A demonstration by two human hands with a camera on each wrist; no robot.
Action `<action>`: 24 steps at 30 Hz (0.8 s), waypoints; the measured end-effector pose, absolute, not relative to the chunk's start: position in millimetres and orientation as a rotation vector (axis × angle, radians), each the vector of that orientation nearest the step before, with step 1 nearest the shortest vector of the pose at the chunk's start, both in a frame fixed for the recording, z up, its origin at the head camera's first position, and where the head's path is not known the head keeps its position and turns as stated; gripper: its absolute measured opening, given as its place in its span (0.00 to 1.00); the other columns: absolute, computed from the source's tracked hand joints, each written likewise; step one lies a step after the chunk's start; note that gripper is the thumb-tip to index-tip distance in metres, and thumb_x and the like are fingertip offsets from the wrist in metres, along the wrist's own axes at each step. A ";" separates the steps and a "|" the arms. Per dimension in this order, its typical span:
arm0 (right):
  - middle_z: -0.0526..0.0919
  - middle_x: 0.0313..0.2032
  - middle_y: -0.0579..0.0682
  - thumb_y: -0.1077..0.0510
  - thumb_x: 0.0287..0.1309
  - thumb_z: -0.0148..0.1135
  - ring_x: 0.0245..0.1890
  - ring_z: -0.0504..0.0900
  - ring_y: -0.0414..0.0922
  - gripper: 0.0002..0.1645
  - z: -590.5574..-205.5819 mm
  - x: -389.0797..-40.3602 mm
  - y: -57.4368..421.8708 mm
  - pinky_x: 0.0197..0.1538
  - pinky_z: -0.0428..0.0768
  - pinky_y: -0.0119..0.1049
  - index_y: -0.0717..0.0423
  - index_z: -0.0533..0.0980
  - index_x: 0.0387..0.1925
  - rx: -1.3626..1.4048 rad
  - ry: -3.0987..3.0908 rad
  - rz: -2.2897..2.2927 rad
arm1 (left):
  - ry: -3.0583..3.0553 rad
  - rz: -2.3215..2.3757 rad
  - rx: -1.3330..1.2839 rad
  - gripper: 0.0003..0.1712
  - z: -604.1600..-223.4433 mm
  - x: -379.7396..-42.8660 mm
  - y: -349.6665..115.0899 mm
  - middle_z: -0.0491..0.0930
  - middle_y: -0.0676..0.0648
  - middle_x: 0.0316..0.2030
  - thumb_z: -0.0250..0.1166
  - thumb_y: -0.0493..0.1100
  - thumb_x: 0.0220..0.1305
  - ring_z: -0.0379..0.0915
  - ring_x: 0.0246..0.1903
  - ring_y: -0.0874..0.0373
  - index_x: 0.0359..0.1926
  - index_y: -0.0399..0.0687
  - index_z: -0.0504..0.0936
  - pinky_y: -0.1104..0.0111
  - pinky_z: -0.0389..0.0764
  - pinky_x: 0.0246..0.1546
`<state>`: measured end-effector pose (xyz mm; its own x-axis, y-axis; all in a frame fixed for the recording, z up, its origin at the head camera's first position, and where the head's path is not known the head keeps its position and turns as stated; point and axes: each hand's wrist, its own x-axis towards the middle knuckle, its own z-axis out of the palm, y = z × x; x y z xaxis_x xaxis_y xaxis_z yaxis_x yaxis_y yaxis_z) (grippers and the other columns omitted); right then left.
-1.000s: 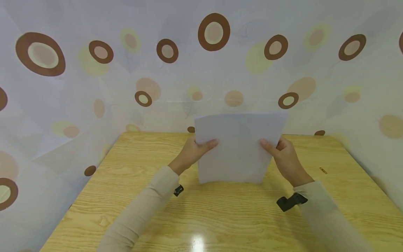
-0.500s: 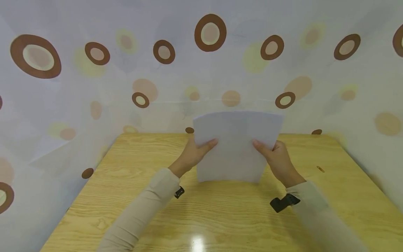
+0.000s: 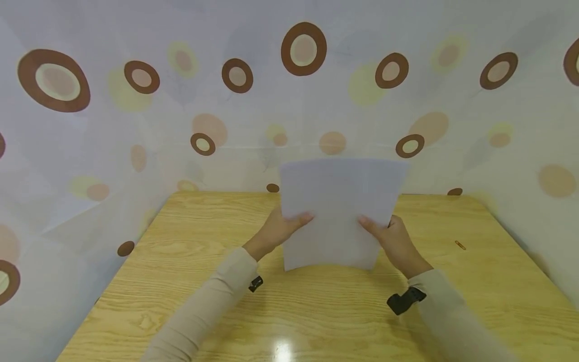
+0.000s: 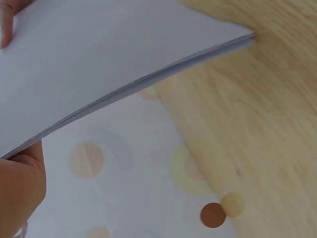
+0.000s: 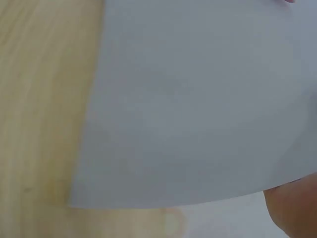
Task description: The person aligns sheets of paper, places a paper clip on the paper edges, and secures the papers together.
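Paper stack (image 3: 336, 188), white, several sheets thick, held roughly upright and slightly bowed at the middle of the worktop (image 3: 325, 311), overlapping its far edge in the head view. Pinched at its left side by the left hand (image 3: 278, 230) and at its right side by the right hand (image 3: 395, 244), thumbs on the near face. Hard to tell if touching the worktop. Near the worktop's right edge, an orange paper clip (image 3: 460, 245). Beyond the far edge, a ring-patterned backdrop (image 3: 312, 108).

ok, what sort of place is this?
Probably a screened-off desk workspace; any room beyond is hidden. Clues: a wood-grain table, patterned sheeting behind it and along both sides, and paper held up.
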<state>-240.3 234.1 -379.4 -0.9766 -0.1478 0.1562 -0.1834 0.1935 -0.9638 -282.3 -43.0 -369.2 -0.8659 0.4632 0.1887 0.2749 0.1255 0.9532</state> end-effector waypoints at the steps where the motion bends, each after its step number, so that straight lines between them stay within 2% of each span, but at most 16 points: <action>1: 0.82 0.46 0.43 0.47 0.67 0.56 0.47 0.82 0.40 0.22 -374.2 -240.2 234.9 0.48 0.80 0.34 0.59 0.72 0.54 0.358 -2.400 1.929 | 2.240 1.845 0.751 0.30 -363.9 -281.6 -43.8 0.74 0.48 0.58 0.63 0.57 0.63 0.71 0.57 0.53 0.63 0.53 0.68 0.55 0.74 0.55; 4: 0.82 0.46 0.44 0.48 0.67 0.56 0.46 0.82 0.41 0.19 -354.7 -239.5 234.4 0.48 0.79 0.33 0.56 0.72 0.53 0.400 -2.365 1.891 | 2.242 1.897 0.837 0.24 -342.8 -279.2 -44.3 0.77 0.46 0.53 0.62 0.53 0.66 0.76 0.52 0.52 0.59 0.50 0.71 0.56 0.77 0.51; 8: 0.83 0.44 0.46 0.50 0.66 0.57 0.44 0.83 0.43 0.17 -325.9 -238.3 229.5 0.48 0.79 0.34 0.55 0.71 0.50 0.418 -2.304 1.863 | 2.237 1.985 0.951 0.15 -313.0 -275.8 -42.1 0.81 0.43 0.44 0.61 0.49 0.67 0.80 0.42 0.51 0.48 0.44 0.76 0.58 0.81 0.42; 12: 0.84 0.40 0.46 0.52 0.65 0.60 0.40 0.84 0.43 0.14 -300.7 -237.6 225.8 0.45 0.80 0.33 0.56 0.74 0.46 0.446 -2.210 1.894 | 2.270 2.041 1.033 0.11 -293.2 -274.2 -40.5 0.83 0.43 0.36 0.61 0.45 0.68 0.82 0.35 0.52 0.40 0.40 0.79 0.59 0.83 0.36; 16: 0.83 0.38 0.48 0.57 0.64 0.61 0.35 0.84 0.43 0.11 -285.4 -238.7 223.7 0.42 0.81 0.32 0.61 0.79 0.43 0.536 -2.071 1.984 | 2.248 2.077 1.069 0.10 -289.5 -274.3 -39.7 0.82 0.46 0.32 0.61 0.44 0.68 0.81 0.33 0.56 0.35 0.41 0.79 0.61 0.82 0.35; 20: 0.85 0.37 0.48 0.59 0.64 0.61 0.34 0.85 0.44 0.10 -285.1 -240.1 223.3 0.42 0.82 0.34 0.61 0.81 0.42 0.568 -2.038 2.034 | 2.196 2.094 1.053 0.11 -298.2 -275.9 -39.9 0.79 0.48 0.32 0.61 0.48 0.67 0.77 0.33 0.58 0.36 0.43 0.78 0.64 0.79 0.35; 24: 0.86 0.35 0.47 0.58 0.63 0.61 0.34 0.85 0.44 0.10 -289.2 -239.3 225.7 0.42 0.82 0.34 0.60 0.80 0.42 0.543 -2.109 1.986 | 2.210 2.071 1.051 0.10 -301.9 -276.7 -44.1 0.80 0.48 0.32 0.62 0.44 0.67 0.78 0.33 0.57 0.38 0.40 0.80 0.64 0.79 0.35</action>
